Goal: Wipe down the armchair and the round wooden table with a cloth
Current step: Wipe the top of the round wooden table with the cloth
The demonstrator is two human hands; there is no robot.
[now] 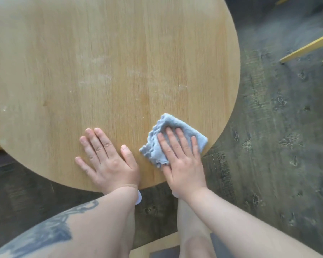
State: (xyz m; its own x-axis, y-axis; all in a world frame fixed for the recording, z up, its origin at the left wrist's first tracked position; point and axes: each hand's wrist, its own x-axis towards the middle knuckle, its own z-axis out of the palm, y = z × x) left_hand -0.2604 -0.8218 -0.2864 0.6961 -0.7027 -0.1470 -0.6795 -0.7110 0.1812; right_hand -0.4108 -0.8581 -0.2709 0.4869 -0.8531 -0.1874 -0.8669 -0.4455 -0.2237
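The round wooden table (104, 62) fills most of the view, with faint pale smears across its middle. A folded grey-blue cloth (177, 125) lies near the table's near right edge. My right hand (181, 161) presses flat on the cloth with straight fingers. My left hand (108, 161) rests flat on the bare wood just to the left of the cloth, fingers spread. The armchair is not in view.
Dark grey wood-look floor (278, 146) surrounds the table on the right and below. Yellow wooden legs of other furniture (306, 47) show at the upper right. My knees and a light wooden piece (157, 244) sit at the bottom edge.
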